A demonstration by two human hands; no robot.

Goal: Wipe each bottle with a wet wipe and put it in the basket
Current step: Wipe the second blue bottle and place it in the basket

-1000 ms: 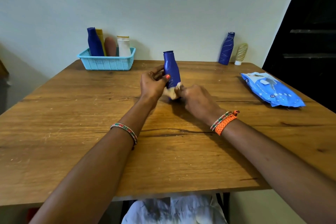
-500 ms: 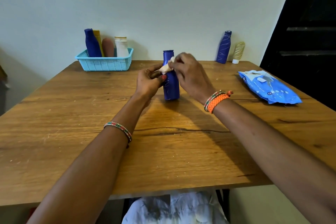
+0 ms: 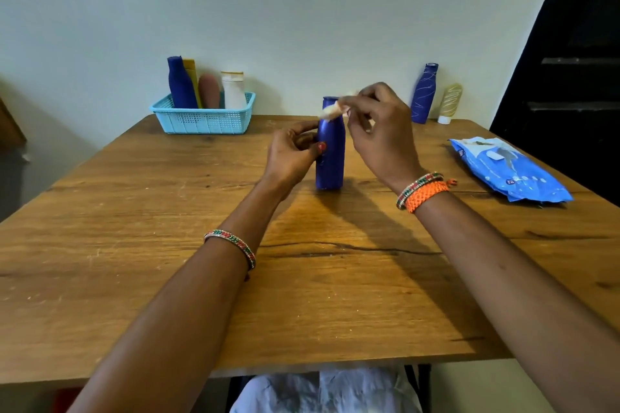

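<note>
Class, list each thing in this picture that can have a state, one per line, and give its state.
Blue bottle: upright on table, held by left hand.
Wipe: pinched by right hand, at bottle's neck.
Basket: holds four bottles.
Wipe pack: lying flat.
Patterned bottle: upright.
Cream tube: cap down.

Both forearms reach forward over the table, roughly parallel, a beaded bangle on the left forearm and beaded plus orange woven bands at the right wrist. Left hand point(image 3: 292, 157): low, palm turned inward, fingers and thumb curled round the side of the blue bottle point(image 3: 330, 154), thumbnail painted red. Right hand point(image 3: 379, 134): raised higher, back toward the camera, fingertips pinching a bunched wet wipe point(image 3: 330, 111) against the bottle's neck.
</note>
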